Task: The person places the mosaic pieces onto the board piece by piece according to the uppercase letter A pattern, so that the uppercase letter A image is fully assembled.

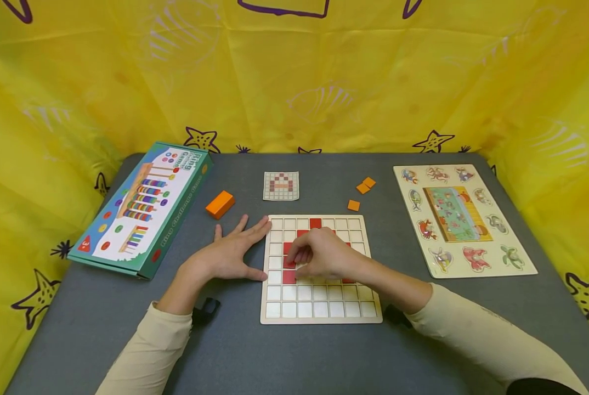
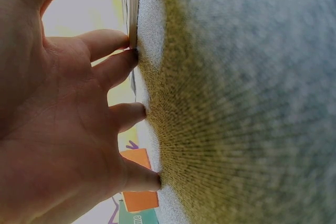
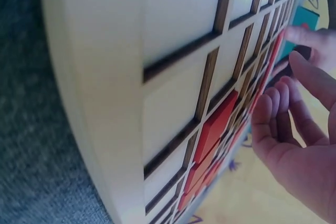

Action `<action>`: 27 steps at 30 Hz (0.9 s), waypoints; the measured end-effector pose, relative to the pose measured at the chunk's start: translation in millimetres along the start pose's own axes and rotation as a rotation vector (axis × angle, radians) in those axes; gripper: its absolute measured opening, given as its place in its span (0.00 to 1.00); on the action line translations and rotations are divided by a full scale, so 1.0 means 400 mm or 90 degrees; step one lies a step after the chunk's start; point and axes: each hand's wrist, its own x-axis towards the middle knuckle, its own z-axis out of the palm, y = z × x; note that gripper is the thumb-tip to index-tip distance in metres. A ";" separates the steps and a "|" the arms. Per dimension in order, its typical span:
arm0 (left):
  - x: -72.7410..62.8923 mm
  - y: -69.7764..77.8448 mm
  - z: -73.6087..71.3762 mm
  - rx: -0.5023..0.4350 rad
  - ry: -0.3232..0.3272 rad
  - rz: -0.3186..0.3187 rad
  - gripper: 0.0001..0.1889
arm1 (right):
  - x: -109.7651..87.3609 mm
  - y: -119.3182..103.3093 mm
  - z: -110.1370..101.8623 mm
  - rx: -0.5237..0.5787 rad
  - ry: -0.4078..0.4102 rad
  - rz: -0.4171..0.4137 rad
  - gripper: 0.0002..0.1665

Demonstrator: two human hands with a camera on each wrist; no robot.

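Observation:
A square white grid board (image 1: 321,318) with a pale wooden frame lies on the dark table, with red tiles (image 1: 289,277) in several cells. Spread fingers of my left hand (image 1: 227,255) rest along its left edge, fingertips and thumb at the frame. Over the board's middle left is my right hand (image 1: 324,252), its fingers bent and thumb low near a red tile. In the right wrist view its fingertips (image 3: 262,106) come close to the board beside a row of red tiles. I cannot tell whether a tile is between them.
Behind the board lies a small pattern card (image 1: 281,196). An orange block (image 1: 220,204) lies left of it, and loose orange tiles (image 1: 354,205) lie to the right. A ring game box (image 1: 141,208) stands far left; a sea-animal puzzle board (image 1: 509,225) lies at right.

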 end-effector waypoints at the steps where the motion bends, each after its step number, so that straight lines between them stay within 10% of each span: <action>1: 0.000 0.000 0.000 -0.001 0.000 0.000 0.61 | 0.000 0.001 -0.003 0.005 0.002 0.000 0.12; 27: 0.000 0.001 0.002 -0.002 -0.005 -0.004 0.62 | -0.003 0.118 -0.137 0.047 0.120 0.053 0.10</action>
